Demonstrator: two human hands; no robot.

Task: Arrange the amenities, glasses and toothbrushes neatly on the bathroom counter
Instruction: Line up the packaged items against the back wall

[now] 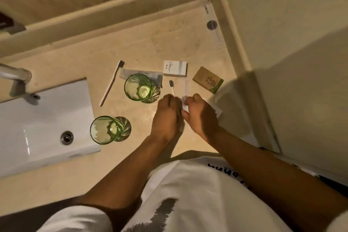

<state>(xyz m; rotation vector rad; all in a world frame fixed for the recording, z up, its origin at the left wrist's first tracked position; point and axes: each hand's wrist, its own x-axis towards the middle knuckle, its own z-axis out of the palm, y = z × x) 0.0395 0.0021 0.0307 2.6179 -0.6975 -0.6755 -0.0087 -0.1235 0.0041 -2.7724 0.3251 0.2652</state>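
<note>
My left hand [166, 117] grips the handle of a white toothbrush [171, 85] whose dark bristle head points away from me. My right hand [200, 115] pinches its clear plastic wrapper [185, 104] right beside the left hand. Two green glasses stand on the beige counter [146, 47]: one [138, 87] just left of the hands, one [104, 130] near the sink. A pink toothbrush [112, 83] lies bare left of the far glass. A long white sachet [143, 73] lies behind that glass. A white box [175, 68] and a brown-green box [208, 79] lie beyond my hands.
A white sink [43, 118] with a drain and a chrome tap [17, 79] fills the left. A raised ledge [113, 15] runs along the back. A clear packet with a dark disc [212, 24] lies in the far right corner. A wall [291, 62] bounds the right side.
</note>
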